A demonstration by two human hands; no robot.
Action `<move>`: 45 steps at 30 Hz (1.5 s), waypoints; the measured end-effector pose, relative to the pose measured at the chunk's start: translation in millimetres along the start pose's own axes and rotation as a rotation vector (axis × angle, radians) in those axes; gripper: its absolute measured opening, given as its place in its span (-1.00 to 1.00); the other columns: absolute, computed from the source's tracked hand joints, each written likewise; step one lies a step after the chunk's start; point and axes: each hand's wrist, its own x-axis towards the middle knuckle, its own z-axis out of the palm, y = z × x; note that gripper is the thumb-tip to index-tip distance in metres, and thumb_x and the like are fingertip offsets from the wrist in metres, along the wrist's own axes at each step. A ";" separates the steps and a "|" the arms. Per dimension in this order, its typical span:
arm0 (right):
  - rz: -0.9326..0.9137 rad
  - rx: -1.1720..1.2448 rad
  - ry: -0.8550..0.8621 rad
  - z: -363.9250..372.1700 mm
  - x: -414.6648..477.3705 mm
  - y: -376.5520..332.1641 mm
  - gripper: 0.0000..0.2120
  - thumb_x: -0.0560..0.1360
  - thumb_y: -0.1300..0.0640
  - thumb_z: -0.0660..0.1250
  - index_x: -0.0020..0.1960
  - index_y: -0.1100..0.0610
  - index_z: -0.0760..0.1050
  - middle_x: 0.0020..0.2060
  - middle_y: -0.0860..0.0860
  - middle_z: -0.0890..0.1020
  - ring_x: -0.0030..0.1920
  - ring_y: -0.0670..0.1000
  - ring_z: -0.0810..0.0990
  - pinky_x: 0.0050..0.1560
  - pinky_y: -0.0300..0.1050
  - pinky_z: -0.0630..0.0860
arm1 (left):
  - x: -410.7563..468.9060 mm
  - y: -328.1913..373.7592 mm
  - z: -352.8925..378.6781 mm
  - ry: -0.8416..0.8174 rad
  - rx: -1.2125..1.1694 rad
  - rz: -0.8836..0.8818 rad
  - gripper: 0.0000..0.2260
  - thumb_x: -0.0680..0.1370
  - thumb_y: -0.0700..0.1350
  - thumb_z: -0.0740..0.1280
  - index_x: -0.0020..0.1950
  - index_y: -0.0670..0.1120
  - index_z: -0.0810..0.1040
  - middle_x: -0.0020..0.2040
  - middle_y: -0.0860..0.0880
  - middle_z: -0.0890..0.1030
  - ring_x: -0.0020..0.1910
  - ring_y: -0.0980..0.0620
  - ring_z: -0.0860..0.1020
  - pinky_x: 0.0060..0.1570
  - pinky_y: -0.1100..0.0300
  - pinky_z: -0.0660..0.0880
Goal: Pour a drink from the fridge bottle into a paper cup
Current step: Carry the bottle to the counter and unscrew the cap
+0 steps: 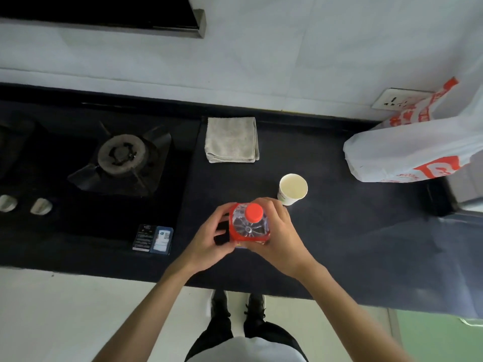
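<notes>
While left hand (pixel 209 241) and right hand (pixel 281 232) grip the bottle (pixel 249 225), base is hidden.

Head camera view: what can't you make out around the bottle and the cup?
Head view, all of these:
- Bottle fill level and label: the camera looks straight down; left hand and right hand wrap its sides.
- Paper cup print: only a sliver of its wall shows.
- Plastic bag contents: opaque, cut off by the right edge.
- Stove sticker text: too small.

On the counter (pixel 339 231), the bottle (pixel 249 226) stands near the front edge; the paper cup (pixel 292 189) sits just behind-right, the folded cloth (pixel 231 139) at the back edge.
</notes>
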 end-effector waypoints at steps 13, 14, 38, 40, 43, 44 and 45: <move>0.213 -0.822 0.065 -27.3 16.4 -73.3 -0.36 0.48 -0.42 -0.01 -0.22 0.07 0.56 -0.35 -0.01 0.58 -0.35 0.04 0.52 -0.29 -0.16 0.37 | 24.9 11.2 -6.7 -0.080 0.327 0.231 -0.18 0.32 0.09 0.61 0.47 0.07 0.25 0.38 0.14 0.41 0.35 0.20 0.42 0.25 0.42 0.44; 0.219 -0.856 0.083 -26.8 17.6 -77.8 -0.36 0.50 -0.41 0.00 -0.28 0.09 0.52 -0.40 0.00 0.54 -0.38 0.05 0.48 -0.30 -0.15 0.32 | 25.2 11.1 -6.1 -0.069 0.325 0.243 -0.18 0.32 0.10 0.61 0.46 0.06 0.27 0.37 0.14 0.43 0.35 0.17 0.44 0.28 0.34 0.46; -0.192 -0.879 -0.392 -67.5 28.4 -84.9 -0.61 0.61 -0.12 0.20 0.34 0.07 0.35 0.16 0.03 0.54 0.15 0.06 0.53 0.23 0.06 0.47 | 24.8 10.3 -6.1 -0.085 0.225 0.187 -0.27 0.32 0.01 0.62 0.39 0.11 0.32 0.26 0.16 0.51 0.26 0.19 0.52 0.16 0.30 0.55; -0.222 -0.867 -0.459 -72.0 31.1 -87.1 -0.55 0.59 -0.04 0.29 0.41 0.04 0.27 0.19 0.03 0.55 0.18 0.06 0.55 0.23 0.07 0.51 | 25.1 8.1 -5.6 -0.083 0.243 0.156 -0.27 0.32 0.05 0.61 0.38 0.14 0.30 0.27 0.16 0.50 0.26 0.19 0.53 0.17 0.25 0.57; -0.205 -0.824 -0.413 -72.4 30.5 -90.5 -0.62 0.59 -0.03 0.30 0.33 0.07 0.31 0.07 0.02 0.63 0.04 0.08 0.63 0.08 0.06 0.58 | 25.5 7.9 -5.4 -0.078 0.245 0.141 -0.28 0.33 0.05 0.61 0.36 0.22 0.29 0.27 0.19 0.50 0.26 0.19 0.52 0.16 0.28 0.56; -0.203 -0.829 -0.353 -69.4 28.5 -90.2 -0.67 0.59 -0.07 0.27 0.26 0.09 0.34 -0.02 0.02 0.64 -0.06 0.09 0.64 -0.03 0.03 0.58 | 25.2 8.8 -5.1 -0.075 0.242 0.143 -0.29 0.33 0.04 0.60 0.34 0.25 0.28 0.27 0.20 0.49 0.27 0.20 0.51 0.15 0.32 0.55; -0.199 -0.845 -0.278 -64.4 26.1 -89.5 -0.69 0.59 -0.11 0.22 0.17 0.11 0.37 -0.11 0.02 0.64 -0.16 0.10 0.63 -0.15 0.00 0.56 | 24.9 9.1 -5.0 -0.071 0.244 0.145 -0.29 0.34 0.03 0.60 0.33 0.27 0.27 0.27 0.22 0.48 0.28 0.22 0.49 0.13 0.37 0.54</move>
